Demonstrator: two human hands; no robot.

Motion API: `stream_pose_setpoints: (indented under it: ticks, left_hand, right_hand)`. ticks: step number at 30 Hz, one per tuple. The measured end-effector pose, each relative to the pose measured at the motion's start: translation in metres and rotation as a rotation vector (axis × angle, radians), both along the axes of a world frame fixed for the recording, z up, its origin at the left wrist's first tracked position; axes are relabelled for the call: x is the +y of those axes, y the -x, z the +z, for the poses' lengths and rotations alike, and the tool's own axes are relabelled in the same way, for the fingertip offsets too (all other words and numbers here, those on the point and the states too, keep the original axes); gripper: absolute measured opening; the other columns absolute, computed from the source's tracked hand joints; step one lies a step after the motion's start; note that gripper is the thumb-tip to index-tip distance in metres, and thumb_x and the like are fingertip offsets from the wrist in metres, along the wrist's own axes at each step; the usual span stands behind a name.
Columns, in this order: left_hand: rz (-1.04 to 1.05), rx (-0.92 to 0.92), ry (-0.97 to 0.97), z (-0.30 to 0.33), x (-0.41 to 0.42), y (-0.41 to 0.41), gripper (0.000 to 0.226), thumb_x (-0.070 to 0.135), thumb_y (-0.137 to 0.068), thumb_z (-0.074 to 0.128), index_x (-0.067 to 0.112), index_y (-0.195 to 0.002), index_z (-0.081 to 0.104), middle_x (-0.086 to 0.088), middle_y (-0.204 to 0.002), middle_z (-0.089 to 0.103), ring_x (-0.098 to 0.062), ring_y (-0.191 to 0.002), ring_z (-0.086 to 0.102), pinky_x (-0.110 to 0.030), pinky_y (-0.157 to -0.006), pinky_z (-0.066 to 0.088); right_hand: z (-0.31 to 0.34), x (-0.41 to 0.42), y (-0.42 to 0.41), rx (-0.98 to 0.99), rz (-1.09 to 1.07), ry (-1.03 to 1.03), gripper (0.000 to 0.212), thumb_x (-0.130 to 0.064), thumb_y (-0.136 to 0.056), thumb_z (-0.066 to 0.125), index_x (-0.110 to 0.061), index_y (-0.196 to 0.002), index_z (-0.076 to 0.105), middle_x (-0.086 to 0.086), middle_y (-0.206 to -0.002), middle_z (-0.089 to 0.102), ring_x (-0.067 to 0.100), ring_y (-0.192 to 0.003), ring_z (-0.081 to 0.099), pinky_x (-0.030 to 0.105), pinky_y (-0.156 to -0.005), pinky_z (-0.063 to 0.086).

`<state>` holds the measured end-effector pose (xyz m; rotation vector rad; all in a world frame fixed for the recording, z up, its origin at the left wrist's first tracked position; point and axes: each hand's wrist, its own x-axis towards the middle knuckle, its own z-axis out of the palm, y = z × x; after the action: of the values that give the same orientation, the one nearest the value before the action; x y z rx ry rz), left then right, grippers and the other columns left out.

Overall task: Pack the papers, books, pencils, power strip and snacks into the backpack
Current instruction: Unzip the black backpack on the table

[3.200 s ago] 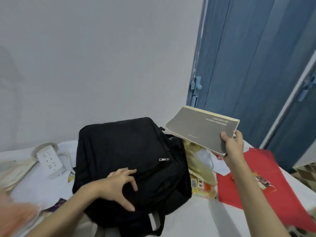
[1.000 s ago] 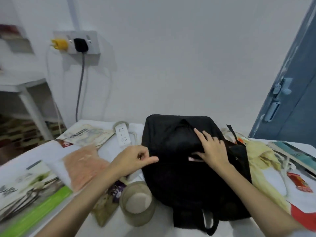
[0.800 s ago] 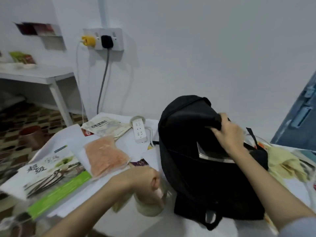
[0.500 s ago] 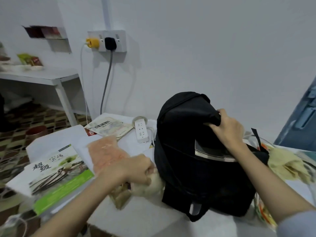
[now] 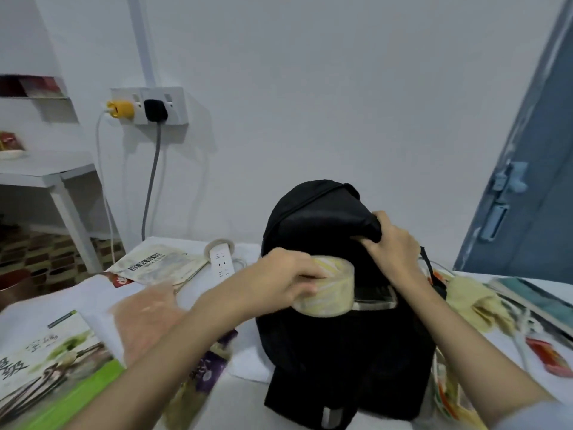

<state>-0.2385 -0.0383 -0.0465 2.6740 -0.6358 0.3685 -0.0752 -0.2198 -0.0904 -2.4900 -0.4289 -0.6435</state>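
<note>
Standing upright, the black backpack [image 5: 341, 336] gapes where right-hand fingers [image 5: 376, 243] grip its flap and left-hand fingers [image 5: 297, 274] clutch a translucent tub [image 5: 328, 294].

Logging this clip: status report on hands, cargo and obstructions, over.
Left hand grips round clear plastic snack tub at black backpack mouth. Right hand holds flap up. Grey book edge already in opening.

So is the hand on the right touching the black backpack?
Touching. The head view shows the right hand gripping a bunched fold of the backpack at its top, fingers curled round the fabric.
</note>
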Motion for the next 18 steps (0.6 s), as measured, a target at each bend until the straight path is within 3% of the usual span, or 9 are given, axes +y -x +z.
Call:
stream_pose_setpoints:
  ticks: [3,5,6,7,10,13,15,18]
  left_hand:
    - [0.209,0.096,-0.320,-0.051,-0.015,-0.052,0.024,0.015,-0.083,0.062,0.016,-0.106,0.068,-0.004,-0.103,0.067,-0.015,-0.094,0.062,-0.024,-0.084,0.049]
    - [0.286,0.080,-0.493,-0.064,-0.018,-0.073,0.018,0.024,-0.058,0.078,0.020,-0.074,0.074,-0.002,-0.072,0.069,-0.014,-0.066,0.067,-0.018,-0.058,0.051]
    - [0.325,0.043,-0.480,-0.069,-0.021,-0.082,0.012,0.025,-0.056,0.075,0.017,-0.065,0.071,-0.003,-0.062,0.066,-0.016,-0.055,0.066,-0.018,-0.049,0.048]
    - [0.315,0.068,-0.433,-0.071,-0.021,-0.091,0.012,0.021,-0.070,0.065,0.012,-0.073,0.071,-0.009,-0.068,0.068,-0.021,-0.062,0.068,-0.021,-0.053,0.050]
    - [0.468,0.149,-0.447,-0.092,-0.019,-0.120,0.031,0.009,-0.097,0.036,0.002,-0.117,0.059,-0.018,-0.118,0.061,-0.031,-0.108,0.060,-0.037,-0.088,0.046]
    - [0.528,0.228,-0.459,-0.100,-0.015,-0.131,0.034,0.006,-0.099,0.033,0.003,-0.129,0.048,-0.017,-0.133,0.050,-0.030,-0.121,0.050,-0.036,-0.100,0.038]
    - [0.506,0.238,-0.384,-0.099,-0.012,-0.125,0.033,0.009,-0.097,0.038,0.005,-0.128,0.049,-0.018,-0.131,0.052,-0.032,-0.118,0.052,-0.039,-0.097,0.041]
    - [0.344,0.020,-0.070,-0.095,0.000,-0.097,0.030,0.030,-0.092,0.048,0.014,-0.113,0.061,-0.005,-0.107,0.066,-0.022,-0.097,0.062,-0.035,-0.084,0.050]
  right_hand:
    - [0.005,-0.010,0.000,-0.020,-0.022,-0.005,0.046,-0.044,-0.085,0.062,-0.021,-0.122,0.048,0.010,-0.097,0.067,0.032,-0.092,0.063,0.029,-0.064,0.033]
    - [0.006,-0.015,0.002,-0.034,-0.029,0.019,0.045,-0.041,-0.087,0.062,-0.022,-0.124,0.047,0.008,-0.102,0.067,0.029,-0.094,0.063,0.026,-0.065,0.031]
    - [0.007,-0.017,0.002,-0.042,-0.027,0.030,0.044,-0.040,-0.087,0.061,-0.022,-0.125,0.047,0.007,-0.103,0.067,0.028,-0.095,0.063,0.025,-0.066,0.031]
    - [0.007,-0.018,0.003,-0.049,-0.018,0.038,0.044,-0.040,-0.087,0.061,-0.023,-0.126,0.047,0.006,-0.105,0.067,0.027,-0.096,0.063,0.025,-0.067,0.031]
    - [0.007,-0.016,0.004,-0.046,0.002,0.056,0.043,-0.043,-0.088,0.059,-0.024,-0.125,0.047,0.004,-0.106,0.067,0.026,-0.098,0.062,0.025,-0.067,0.030]
    - [0.005,-0.014,0.001,-0.052,0.002,0.080,0.043,-0.045,-0.087,0.058,-0.025,-0.124,0.047,0.004,-0.106,0.067,0.027,-0.099,0.063,0.026,-0.066,0.030]
    - [0.003,-0.015,-0.002,-0.049,-0.010,0.088,0.045,-0.044,-0.087,0.059,-0.025,-0.125,0.046,0.004,-0.108,0.067,0.027,-0.100,0.062,0.026,-0.066,0.030]
    - [-0.003,-0.018,-0.012,0.069,0.046,-0.051,0.060,-0.042,-0.082,0.067,-0.024,-0.132,0.039,0.006,-0.116,0.065,0.030,-0.107,0.060,0.028,-0.070,0.035]
